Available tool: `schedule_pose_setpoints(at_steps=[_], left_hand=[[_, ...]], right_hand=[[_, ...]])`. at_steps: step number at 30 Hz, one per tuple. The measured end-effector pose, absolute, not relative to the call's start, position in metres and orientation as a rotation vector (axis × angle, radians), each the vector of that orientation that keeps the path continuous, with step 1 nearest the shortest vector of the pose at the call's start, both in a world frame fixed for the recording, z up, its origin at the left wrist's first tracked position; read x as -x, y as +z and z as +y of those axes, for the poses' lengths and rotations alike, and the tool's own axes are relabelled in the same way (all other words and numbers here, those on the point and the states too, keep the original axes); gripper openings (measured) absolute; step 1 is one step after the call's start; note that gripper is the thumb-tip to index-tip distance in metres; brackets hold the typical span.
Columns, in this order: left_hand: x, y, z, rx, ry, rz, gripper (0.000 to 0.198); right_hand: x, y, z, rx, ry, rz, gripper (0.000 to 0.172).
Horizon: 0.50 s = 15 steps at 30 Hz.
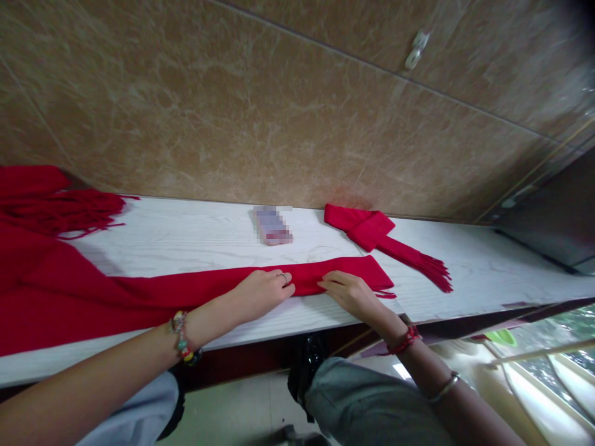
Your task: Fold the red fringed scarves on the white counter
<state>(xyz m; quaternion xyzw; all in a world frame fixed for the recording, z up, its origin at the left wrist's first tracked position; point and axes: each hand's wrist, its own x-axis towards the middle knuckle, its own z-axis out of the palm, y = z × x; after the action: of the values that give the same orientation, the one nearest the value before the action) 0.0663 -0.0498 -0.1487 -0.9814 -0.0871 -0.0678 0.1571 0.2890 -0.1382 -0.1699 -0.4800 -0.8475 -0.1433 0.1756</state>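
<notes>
A long red scarf (316, 275) lies folded lengthwise into a narrow strip along the white wood-grain counter (199, 235), widening toward the left. My left hand (267, 290) is closed on the middle of the strip, fingers curled over its near edge. Just to the right, my right hand (351, 296) grips the same near edge, fingers bent and together; its thumb is hidden. Some fringe shows at the strip's slanted right end. Beyond it lies a smaller folded red scarf (372, 230), its fringed tail pointing right.
A blurred-out phone-like object (273, 226) lies near the tiled wall (209, 105). More red fringed fabric (60, 207) is piled at the far left. A dark box-like thing (548, 210) stands at the counter's right end. My legs are under the front edge.
</notes>
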Motion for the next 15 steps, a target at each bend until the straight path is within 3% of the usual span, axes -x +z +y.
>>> schedule_pose_setpoints(at_steps=[5,15], left_hand=[[-0.047,-0.149,-0.050,2.751,-0.220,-0.308,0.023],[-0.046,-0.147,-0.042,2.840,-0.240,-0.331,0.017]], right_hand=[[-0.275,-0.162,-0.137,1.358,-0.362,-2.390,0.024],[-0.266,-0.169,-0.124,1.280,-0.356,-2.383,0.021]])
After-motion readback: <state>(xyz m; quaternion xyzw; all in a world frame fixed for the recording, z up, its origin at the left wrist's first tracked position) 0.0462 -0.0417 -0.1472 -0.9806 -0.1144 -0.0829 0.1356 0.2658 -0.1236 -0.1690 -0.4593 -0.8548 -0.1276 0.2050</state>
